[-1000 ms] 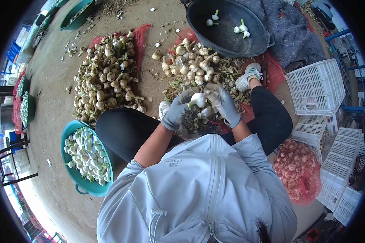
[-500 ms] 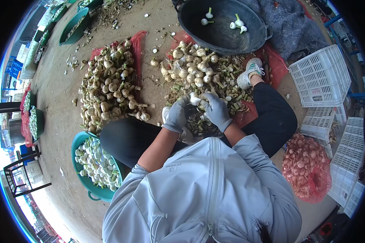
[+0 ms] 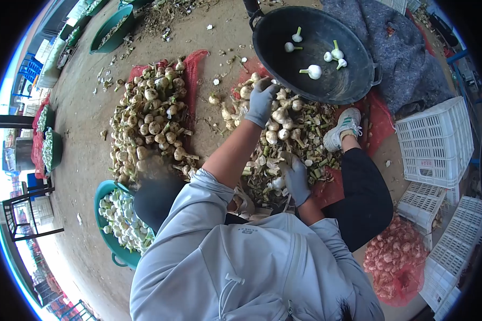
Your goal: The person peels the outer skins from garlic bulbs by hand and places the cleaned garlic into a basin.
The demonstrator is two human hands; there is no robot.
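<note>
My left hand (image 3: 261, 101), in a grey glove, stretches over the far side of a heap of untrimmed garlic bulbs (image 3: 273, 125), close to the black tub (image 3: 262, 48). Its fingers look extended and somewhat apart, with no bulb visible in them. Several clean white garlic bulbs (image 3: 314, 71) with short stems lie in that tub. Lower down, my right hand (image 3: 297, 179), gloved too, is curled above cut stems and peelings (image 3: 318, 166). What it holds, if anything, is hidden. Just beside it lies a pale bulb (image 3: 278, 183).
A larger heap of garlic (image 3: 150, 117) lies on red netting to the left. By my left knee stands a green basin (image 3: 103, 224) of cleaned bulbs. White crates (image 3: 434, 142) and a red mesh sack of garlic (image 3: 393, 262) are on the right. Grey cloth (image 3: 385, 48) lies beyond the tub.
My hands, earlier together around a white bulb, are now apart. The left has moved forward towards the tub, where one more white bulb lies. The right has dropped lower over the peelings.
</note>
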